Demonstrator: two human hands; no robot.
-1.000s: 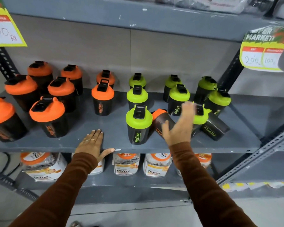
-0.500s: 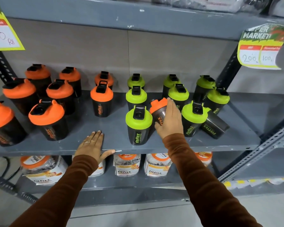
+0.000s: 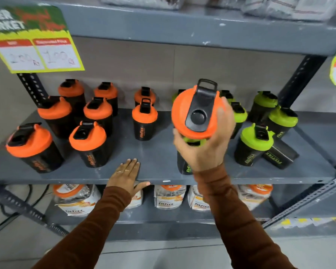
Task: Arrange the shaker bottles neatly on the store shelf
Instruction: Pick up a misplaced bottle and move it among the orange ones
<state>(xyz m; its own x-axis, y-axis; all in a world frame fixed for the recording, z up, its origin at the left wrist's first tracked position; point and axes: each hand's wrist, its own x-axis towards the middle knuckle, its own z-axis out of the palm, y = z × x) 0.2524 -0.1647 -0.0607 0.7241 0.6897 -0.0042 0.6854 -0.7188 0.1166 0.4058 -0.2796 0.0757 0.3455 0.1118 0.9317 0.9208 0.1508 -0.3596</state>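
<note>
The right hand is clamped around an orange-lidded shaker bottle, held in the air above the shelf in front of the green-lidded bottles. The left hand lies flat, fingers together, on the shelf's front edge, holding nothing.

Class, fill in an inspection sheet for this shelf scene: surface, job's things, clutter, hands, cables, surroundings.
Surface: grey metal shelf, scuffed.
Job's things: orange-lidded shakers left, green-lidded shakers right; one orange-lidded shaker lifted above the green side.
Clutter: a black bottle lying on its side, far right.
Hands: right hand grips the lifted shaker; left hand flat on the shelf edge.
Cables: black cables, lower left.
Surroundings: price sign; jars on the shelf below.
</note>
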